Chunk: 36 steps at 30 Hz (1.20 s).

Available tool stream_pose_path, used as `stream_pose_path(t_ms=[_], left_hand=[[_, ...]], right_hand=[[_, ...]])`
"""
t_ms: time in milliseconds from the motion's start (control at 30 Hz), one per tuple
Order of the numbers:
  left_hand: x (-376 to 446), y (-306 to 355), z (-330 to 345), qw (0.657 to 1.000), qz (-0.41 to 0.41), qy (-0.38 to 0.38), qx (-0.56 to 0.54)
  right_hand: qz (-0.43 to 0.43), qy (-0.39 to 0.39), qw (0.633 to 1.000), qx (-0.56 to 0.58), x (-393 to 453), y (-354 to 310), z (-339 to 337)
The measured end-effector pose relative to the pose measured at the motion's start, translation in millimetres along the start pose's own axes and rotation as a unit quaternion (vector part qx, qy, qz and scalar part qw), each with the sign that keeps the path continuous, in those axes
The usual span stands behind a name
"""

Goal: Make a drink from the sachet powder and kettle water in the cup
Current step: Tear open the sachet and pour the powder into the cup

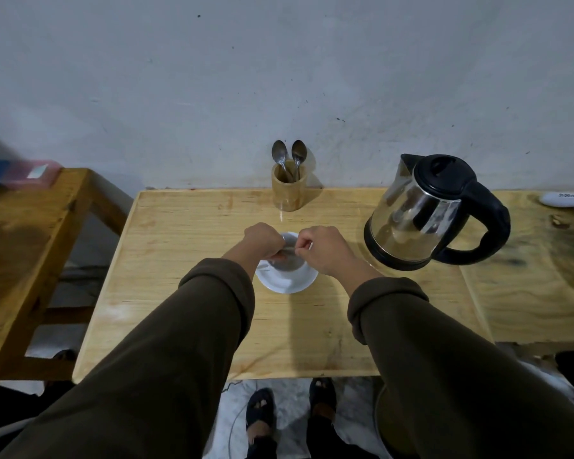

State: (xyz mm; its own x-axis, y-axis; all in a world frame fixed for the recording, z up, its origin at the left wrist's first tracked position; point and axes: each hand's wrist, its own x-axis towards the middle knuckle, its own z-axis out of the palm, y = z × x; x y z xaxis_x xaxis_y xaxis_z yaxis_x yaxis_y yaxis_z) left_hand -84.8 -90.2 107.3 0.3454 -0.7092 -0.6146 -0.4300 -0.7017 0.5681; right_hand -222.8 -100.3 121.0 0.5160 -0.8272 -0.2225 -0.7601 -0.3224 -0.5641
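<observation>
A white cup stands on a white saucer in the middle of the wooden table. Just above the cup, my left hand and my right hand both pinch a small silvery sachet, one at each end. The sachet is mostly hidden by my fingers, and I cannot tell whether it is torn. A steel kettle with a black lid and handle stands upright to the right of the cup, its lid shut.
A wooden holder with two metal spoons stands at the table's back edge by the wall. A second wooden table sits to the left with a pink box. A white object lies far right.
</observation>
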Motion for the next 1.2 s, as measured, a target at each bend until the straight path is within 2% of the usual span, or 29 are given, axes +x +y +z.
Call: stream_pose_path(t_ms=[167, 300, 367, 467, 533, 767, 867, 1200], left_hand=[[-8.0, -3.4, -8.1, 0.999, -0.017, -0.018, -0.023], [-16.4, -5.6, -16.5, 1.0, 0.005, -0.019, -0.01], [-18.8, -9.1, -18.0, 0.999, 0.037, -0.011, 0.035], [-23.5, -14.2, -18.7, 0.983, 0.089, 0.023, 0.162], [-24.4, -16.7, -17.3, 0.975, 0.122, 0.041, 0.18], [-24.1, -16.2, -8.3, 0.978, 0.148, 0.097, 0.114], [-23.2, -13.7, -7.6, 0.978, 0.151, 0.109, 0.096], [-25.4, -14.1, -11.9, 0.979, 0.161, 0.101, 0.073]], right_hand=[[0.012, 0.016, 1.0, 0.007, 6.1, -0.8, 2.2], [0.02, 0.022, 1.0, 0.008, 8.2, -2.6, 2.8], [0.02, 0.026, 0.999, 0.003, 8.2, -3.8, 2.6], [0.026, 0.028, 0.999, 0.006, 8.4, -5.8, 1.6], [0.028, 0.029, 0.999, 0.008, 8.4, -7.2, 0.8], [0.059, 0.032, 0.997, 0.029, 12.2, -8.3, 0.4], [0.057, 0.016, 0.998, -0.011, 13.0, -9.1, 0.1], [0.08, 0.046, 0.996, -0.016, 18.5, -17.5, 8.6]])
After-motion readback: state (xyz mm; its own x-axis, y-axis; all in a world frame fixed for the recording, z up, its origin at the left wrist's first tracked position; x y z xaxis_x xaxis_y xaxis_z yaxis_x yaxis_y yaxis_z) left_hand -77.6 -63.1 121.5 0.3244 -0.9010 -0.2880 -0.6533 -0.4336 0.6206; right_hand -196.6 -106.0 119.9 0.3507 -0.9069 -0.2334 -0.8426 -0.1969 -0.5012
